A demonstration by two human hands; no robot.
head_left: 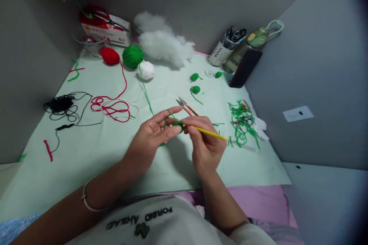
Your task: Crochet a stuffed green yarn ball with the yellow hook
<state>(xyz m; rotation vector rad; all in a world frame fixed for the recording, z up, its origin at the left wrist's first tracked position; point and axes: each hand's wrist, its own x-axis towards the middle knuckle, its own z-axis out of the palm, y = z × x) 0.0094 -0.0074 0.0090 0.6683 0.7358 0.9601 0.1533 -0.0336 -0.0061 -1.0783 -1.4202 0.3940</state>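
Note:
My left hand (152, 136) pinches a small green crochet piece (178, 125), with green yarn (146, 92) wound over its index finger. That strand runs back across the pale green mat (86, 149) to a green yarn ball (132, 56). My right hand (205, 143) grips a yellow crochet hook (211, 134), its tip pushed into the green piece. The two hands touch at the work, just above the mat. Orange-handled thread snips (186, 106) lie right behind my fingers.
A red ball (110, 56) and white ball (146, 69) flank the green one, with white stuffing (163, 44) behind. Loose red (110, 109) and black yarn (61, 105) lie left, green scraps (243, 122) right. A pen cup (222, 49), bottle (244, 48) and phone (245, 68) stand back right.

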